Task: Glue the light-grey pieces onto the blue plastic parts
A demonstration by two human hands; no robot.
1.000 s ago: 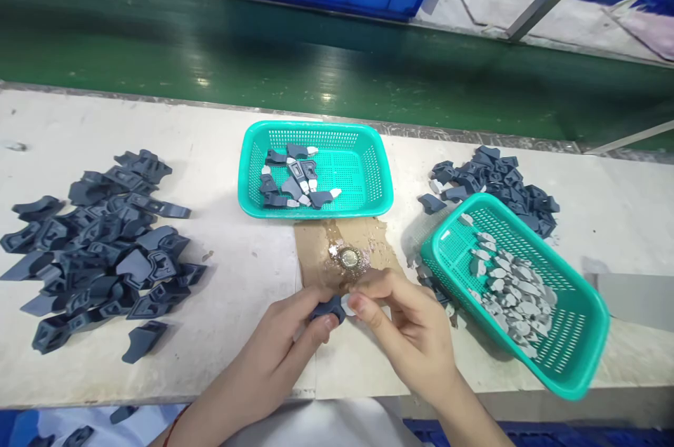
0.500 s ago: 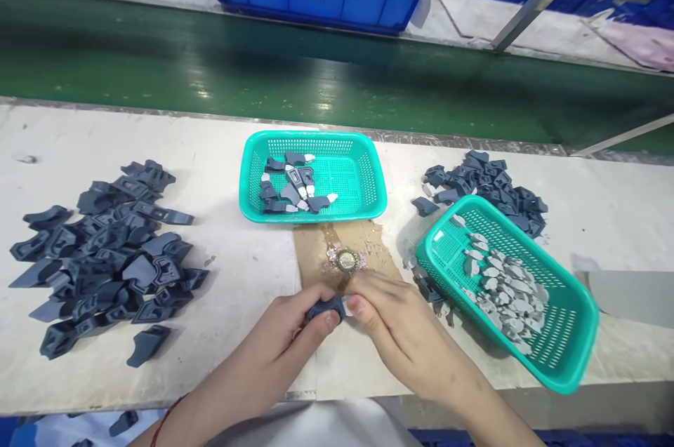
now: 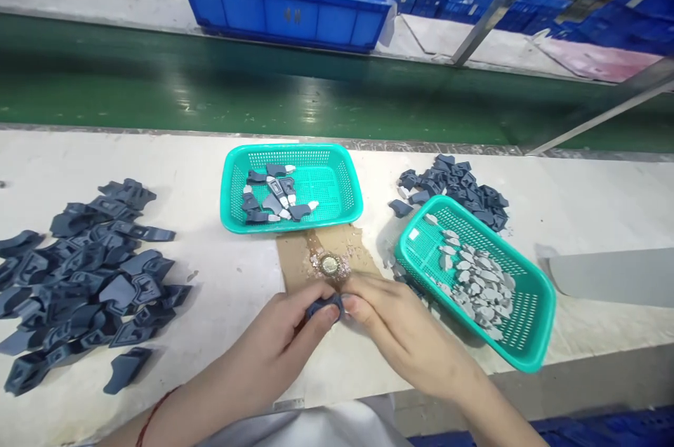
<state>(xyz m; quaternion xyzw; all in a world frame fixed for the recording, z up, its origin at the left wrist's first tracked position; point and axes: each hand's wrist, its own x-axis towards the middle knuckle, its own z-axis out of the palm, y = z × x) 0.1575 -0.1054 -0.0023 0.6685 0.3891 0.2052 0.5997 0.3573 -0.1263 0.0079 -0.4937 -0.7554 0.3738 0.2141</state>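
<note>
My left hand [image 3: 295, 329] is closed around a dark blue-grey plastic part [image 3: 318, 307], its thumb pressed on top. Against the part's right end, my right hand [image 3: 397, 324] pinches a small light grey piece, now almost wholly hidden by the fingers. Just beyond my fingertips a round, gold-rimmed object [image 3: 330, 264] sits on a sheet of brown cardboard [image 3: 293, 261], with pinkish crumbs scattered around it. A green basket [image 3: 292, 228] behind it holds several dark parts with light grey tips. Loose light grey pieces [image 3: 477, 282] lie in the tilted green basket [image 3: 545, 335] at right.
A large heap of dark parts [image 3: 95, 271] covers the table's left side; a smaller heap [image 3: 453, 187] lies behind the right basket. Beyond the table runs a green belt [image 3: 295, 99], with a blue crate [image 3: 284, 8] past it. A metal post [image 3: 500, 5] stands at the back right.
The camera view has shifted, so the crate and baskets appear farther left. My hands have come closer together, and the light grey piece that showed between them is now mostly covered.
</note>
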